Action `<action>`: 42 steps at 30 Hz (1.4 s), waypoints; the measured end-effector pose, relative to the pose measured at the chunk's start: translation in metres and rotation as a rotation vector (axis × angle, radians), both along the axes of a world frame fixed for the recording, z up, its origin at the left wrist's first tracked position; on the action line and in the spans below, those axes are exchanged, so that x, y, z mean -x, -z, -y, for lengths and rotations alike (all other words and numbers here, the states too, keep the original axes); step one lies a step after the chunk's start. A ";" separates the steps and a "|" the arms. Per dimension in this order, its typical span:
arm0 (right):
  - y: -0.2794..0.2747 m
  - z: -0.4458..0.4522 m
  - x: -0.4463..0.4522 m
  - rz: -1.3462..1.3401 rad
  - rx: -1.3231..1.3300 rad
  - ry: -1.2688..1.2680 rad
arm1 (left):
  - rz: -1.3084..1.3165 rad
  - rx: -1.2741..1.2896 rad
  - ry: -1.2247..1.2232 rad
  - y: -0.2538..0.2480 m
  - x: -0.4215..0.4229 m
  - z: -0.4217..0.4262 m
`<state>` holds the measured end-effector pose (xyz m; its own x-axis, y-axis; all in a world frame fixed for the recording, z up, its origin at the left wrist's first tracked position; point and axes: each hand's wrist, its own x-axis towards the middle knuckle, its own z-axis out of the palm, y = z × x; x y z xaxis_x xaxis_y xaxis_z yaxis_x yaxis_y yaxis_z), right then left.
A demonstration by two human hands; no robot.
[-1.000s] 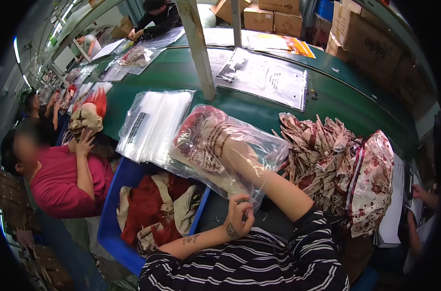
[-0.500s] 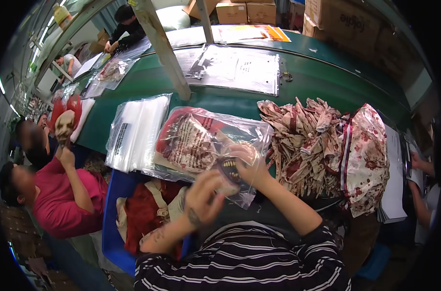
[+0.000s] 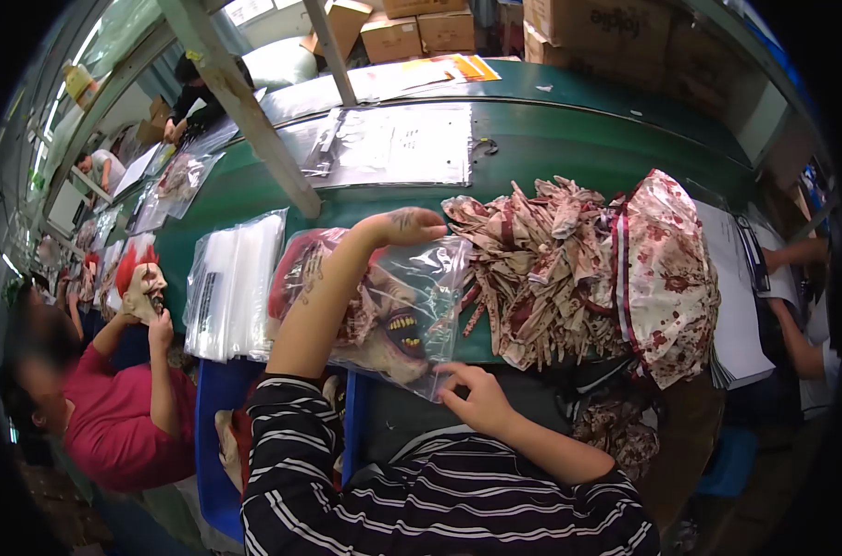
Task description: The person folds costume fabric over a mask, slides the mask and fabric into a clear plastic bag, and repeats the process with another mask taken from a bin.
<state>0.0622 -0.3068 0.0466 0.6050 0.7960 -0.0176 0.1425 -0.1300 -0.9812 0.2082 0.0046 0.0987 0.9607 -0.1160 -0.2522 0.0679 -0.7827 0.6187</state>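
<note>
Status, as far as we can see: the mask (image 3: 400, 320) w/ yellow teeth is inside the clear bag (image 3: 445, 292), lying flat at the near edge of the green table (image 3: 569, 130); some stained cloth and a red part at the L end are in there too. So the filling looks at least partly done, we judge. Can't tell if the bag's mouth is sealed, so closing may be left.

Our L hand (image 3: 412, 226) reaches across the bag to its far R corner, fingers tog. and straight, tips by the pile of glove-like pieces (image 3: 552, 278); we can't tell if it's pinching anything. L forearm hides part of the bag. Our R hand (image 3: 477, 398) is at the near R corner, fingers & thumb bent around the film's edge; whether they're pressed tog. on it, we can't tell.

Not bagged, approx.: the glove-like pile, just beside the bag on our R, plus the spotted cloth (image 3: 676, 278) next to it. A stack of clear bags (image 3: 231, 287) sits on our L, and more cloth shows in the blue bin (image 3: 211, 496) below.
</note>
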 end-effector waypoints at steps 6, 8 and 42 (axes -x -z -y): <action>0.005 -0.009 0.007 0.479 -0.130 0.123 | -0.142 0.120 0.200 0.053 -0.019 -0.012; 0.010 -0.009 0.007 0.420 -0.054 0.097 | -0.103 0.128 0.151 0.056 -0.021 -0.017; 0.026 -0.006 0.012 -0.004 0.143 -0.075 | 0.050 0.938 -0.179 0.081 0.004 -0.029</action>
<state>0.0507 -0.3008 0.0206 0.5437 0.8282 -0.1363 0.1532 -0.2576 -0.9540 0.2047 0.0337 0.0175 0.9910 -0.1004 -0.0888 0.0945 0.0528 0.9941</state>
